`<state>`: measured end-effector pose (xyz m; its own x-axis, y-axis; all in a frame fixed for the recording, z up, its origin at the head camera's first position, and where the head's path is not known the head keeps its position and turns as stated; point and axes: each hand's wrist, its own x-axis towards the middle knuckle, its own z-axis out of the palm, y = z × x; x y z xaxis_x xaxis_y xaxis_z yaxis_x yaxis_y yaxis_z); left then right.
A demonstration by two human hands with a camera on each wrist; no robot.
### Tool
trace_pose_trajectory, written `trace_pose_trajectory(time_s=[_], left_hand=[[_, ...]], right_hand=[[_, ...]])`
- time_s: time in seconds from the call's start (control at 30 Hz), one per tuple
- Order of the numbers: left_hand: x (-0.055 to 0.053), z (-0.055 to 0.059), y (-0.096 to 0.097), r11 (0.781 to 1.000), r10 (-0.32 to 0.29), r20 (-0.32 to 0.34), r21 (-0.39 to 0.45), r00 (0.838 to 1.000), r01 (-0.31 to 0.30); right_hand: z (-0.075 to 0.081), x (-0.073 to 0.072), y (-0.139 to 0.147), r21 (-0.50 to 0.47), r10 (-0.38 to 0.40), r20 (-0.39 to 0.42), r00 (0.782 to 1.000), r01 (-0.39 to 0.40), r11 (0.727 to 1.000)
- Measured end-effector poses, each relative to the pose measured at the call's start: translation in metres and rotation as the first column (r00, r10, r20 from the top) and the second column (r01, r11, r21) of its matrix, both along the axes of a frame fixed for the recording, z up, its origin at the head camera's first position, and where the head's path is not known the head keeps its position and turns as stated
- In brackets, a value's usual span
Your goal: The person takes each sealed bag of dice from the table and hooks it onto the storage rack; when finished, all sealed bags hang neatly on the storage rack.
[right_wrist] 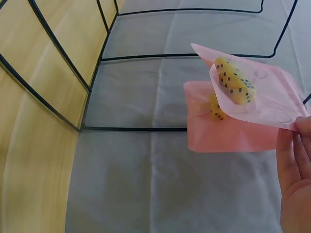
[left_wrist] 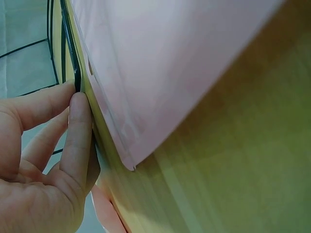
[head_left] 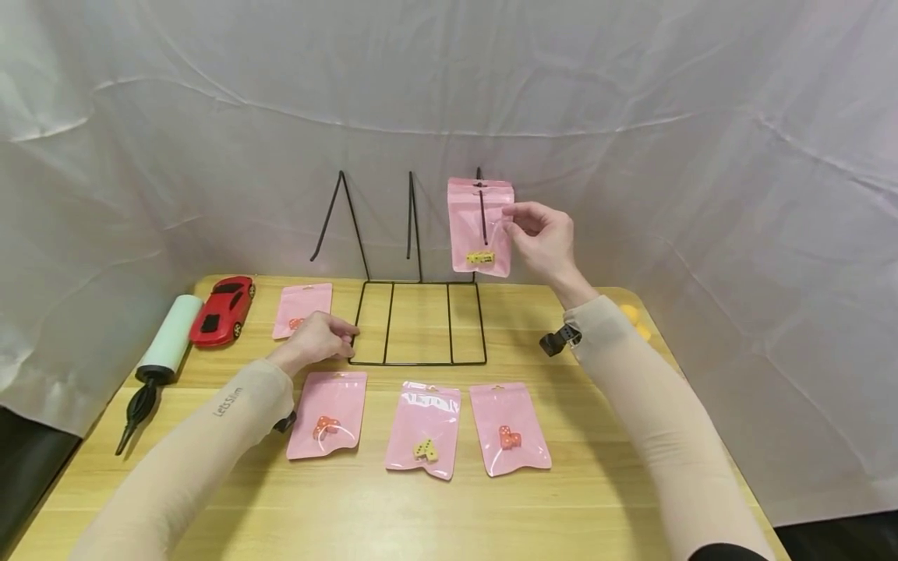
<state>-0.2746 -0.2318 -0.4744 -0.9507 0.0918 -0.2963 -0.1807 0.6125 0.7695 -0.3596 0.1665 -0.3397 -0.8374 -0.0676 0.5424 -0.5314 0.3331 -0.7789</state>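
A black wire rack stands at the back of the table, with upright prongs along its rear. My left hand pinches the front left corner of its base between thumb and finger, as the left wrist view confirms. With thumb and fingers, my right hand holds the right edge of a pink zip bag containing yellow dice. This bag is on the rightmost prong, whose end sticks out in front of it. Behind it hangs a second pink bag, also with yellow dice.
Three pink bags lie in front of the rack: a left one with orange dice, a middle one with yellow, a right one with orange. Another bag, a red toy car and a hand pump lie left.
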Motion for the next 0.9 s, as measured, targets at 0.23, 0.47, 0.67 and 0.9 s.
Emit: trace_pose_trajectory(time_s=[0.23,0.47,0.67,0.9], left_hand=[[0.0,0.001,-0.002,1.0,-0.006,0.007,0.0,1.0,0.006],[-0.001,0.002,-0.004,1.0,-0.002,0.007,-0.002,1.0,0.002],[-0.001,0.002,-0.005,1.0,0.004,0.011,0.002,1.0,-0.004],[0.0,0.002,-0.005,1.0,0.008,0.004,0.012,1.0,-0.008]], right_hand=[[-0.006,-0.004,0.002,0.019,-0.022,0.026,0.999,0.021,1.0],[-0.008,-0.004,0.0,0.032,-0.014,0.038,0.999,0.013,0.999],[-0.014,0.002,0.005,0.056,-0.008,0.081,0.997,0.003,0.998],[-0.026,0.014,0.016,0.072,-0.004,0.179,0.984,-0.009,0.997]])
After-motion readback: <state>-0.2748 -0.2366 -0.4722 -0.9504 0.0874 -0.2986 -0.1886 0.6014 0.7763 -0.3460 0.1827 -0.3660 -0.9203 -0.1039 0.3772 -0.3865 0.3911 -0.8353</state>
